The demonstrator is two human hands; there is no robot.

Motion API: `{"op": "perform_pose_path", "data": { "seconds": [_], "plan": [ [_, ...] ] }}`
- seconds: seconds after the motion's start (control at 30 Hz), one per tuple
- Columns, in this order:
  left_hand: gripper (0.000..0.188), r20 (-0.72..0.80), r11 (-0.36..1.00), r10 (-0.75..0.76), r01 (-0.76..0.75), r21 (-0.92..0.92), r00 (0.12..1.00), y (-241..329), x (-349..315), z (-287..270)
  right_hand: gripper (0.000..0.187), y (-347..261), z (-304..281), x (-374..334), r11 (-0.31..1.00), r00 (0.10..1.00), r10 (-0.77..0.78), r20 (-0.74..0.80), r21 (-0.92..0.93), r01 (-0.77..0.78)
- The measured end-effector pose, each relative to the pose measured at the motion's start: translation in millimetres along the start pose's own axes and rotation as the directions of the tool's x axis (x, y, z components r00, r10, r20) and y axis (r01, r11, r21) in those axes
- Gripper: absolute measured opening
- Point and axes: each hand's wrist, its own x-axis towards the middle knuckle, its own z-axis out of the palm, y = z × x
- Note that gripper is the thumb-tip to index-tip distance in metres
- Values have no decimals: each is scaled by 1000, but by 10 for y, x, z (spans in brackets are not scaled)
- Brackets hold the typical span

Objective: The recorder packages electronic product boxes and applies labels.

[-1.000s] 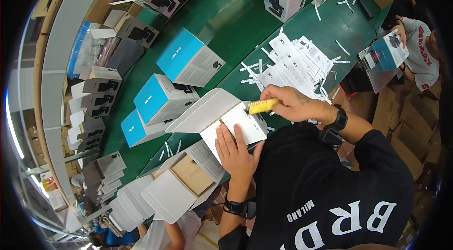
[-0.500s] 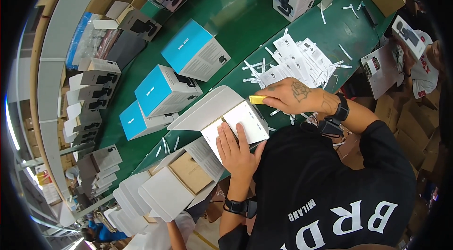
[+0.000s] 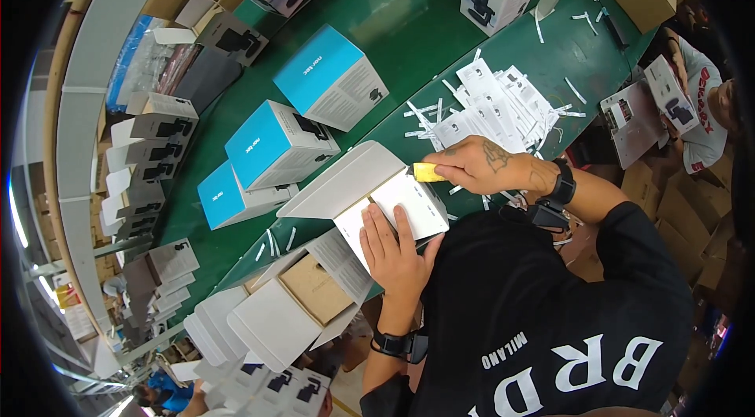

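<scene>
Head view: front edge of white box (image 3: 370, 197) hidden under left hand (image 3: 393, 248). Yellow tool (image 3: 427, 172) half hidden inside right hand (image 3: 476, 167), shape hard to tell. Left hand flat, fingers spread, pressing on box top. Right hand curled tight round yellow tool, tip touching box. Box sits on green table (image 3: 409, 16) edge, near white leaflets (image 3: 491, 106). Blue boxes (image 3: 279, 142) behind.
</scene>
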Motion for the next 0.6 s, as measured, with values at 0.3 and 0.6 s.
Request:
{"op": "perform_pose_path", "data": {
  "seconds": [0.3,0.6],
  "plan": [
    [82,-30,1000,-4,4,-5,1000,-29,-29,12,29,-250,-198,-30,901,964,-212,160,-350,256],
    [88,-24,993,-62,59,-99,998,-75,-168,16,28,-274,133,216,948,942,-301,-148,-152,279]
  ]
}}
